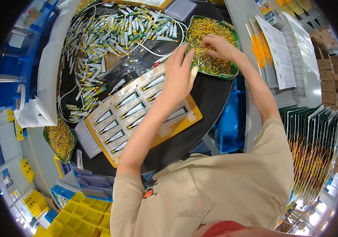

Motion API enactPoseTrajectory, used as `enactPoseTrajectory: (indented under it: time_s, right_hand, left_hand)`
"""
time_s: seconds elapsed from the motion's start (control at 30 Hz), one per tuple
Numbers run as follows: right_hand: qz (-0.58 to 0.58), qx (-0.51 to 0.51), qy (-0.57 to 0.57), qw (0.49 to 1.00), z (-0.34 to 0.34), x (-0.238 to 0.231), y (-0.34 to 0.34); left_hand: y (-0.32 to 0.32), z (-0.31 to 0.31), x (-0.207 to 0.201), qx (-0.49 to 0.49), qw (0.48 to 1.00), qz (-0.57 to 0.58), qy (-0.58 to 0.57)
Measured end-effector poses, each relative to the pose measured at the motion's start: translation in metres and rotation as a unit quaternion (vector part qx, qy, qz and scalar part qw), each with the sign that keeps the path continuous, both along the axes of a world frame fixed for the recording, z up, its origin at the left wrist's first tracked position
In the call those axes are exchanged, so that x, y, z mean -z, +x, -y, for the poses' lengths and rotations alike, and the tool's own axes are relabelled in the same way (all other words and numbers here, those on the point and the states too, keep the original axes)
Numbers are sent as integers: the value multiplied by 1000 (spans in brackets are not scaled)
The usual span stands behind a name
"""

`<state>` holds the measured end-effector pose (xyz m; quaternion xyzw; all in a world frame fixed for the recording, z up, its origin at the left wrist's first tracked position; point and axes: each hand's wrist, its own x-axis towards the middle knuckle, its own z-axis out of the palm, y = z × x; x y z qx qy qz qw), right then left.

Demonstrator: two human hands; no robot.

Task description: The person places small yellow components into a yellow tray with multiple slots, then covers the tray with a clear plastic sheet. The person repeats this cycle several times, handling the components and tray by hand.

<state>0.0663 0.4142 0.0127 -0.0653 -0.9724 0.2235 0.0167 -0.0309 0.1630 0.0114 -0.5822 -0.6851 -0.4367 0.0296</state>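
Observation:
My right hand [221, 48] reaches into a green-edged box [235, 37] full of small yellow-tipped pieces [212, 31]. Its fingers are bent together among them; whatever they pinch is too small to make out. My left hand [176, 77] hovers over the far side of a slanted yellow board with a pale slotted tray [98, 136], its fingers stretched out. Something pale shows at its thumb, too unclear to name. Small silver-and-green tubes with yellow tips [133, 110] lie in the tray's slots. One slot on the right [175, 114] looks dark, with no clear tube. My left forearm hides part of the tray.
A heap of loose tubes [98, 35] covers the far left of the black table [212, 93], with a white cord [147, 49] around it. Another box of yellow-tipped pieces [60, 138] stands at the left edge. Blue bins [232, 118] and racked green boards [307, 138] are at right.

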Motion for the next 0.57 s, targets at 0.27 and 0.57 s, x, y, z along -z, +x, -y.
enactPoseTrajectory:
  time_s: [0.27, 0.57]
  right_hand:
    - [-142, 86, -78, 983, -14, -25, 20]
    - [-109, 160, -91, 977, -8, -14, 4]
  left_hand:
    - [-10, -129, 29, 47, 988, 145, 32]
    - [-2, -140, 33, 95, 984, 150, 14]
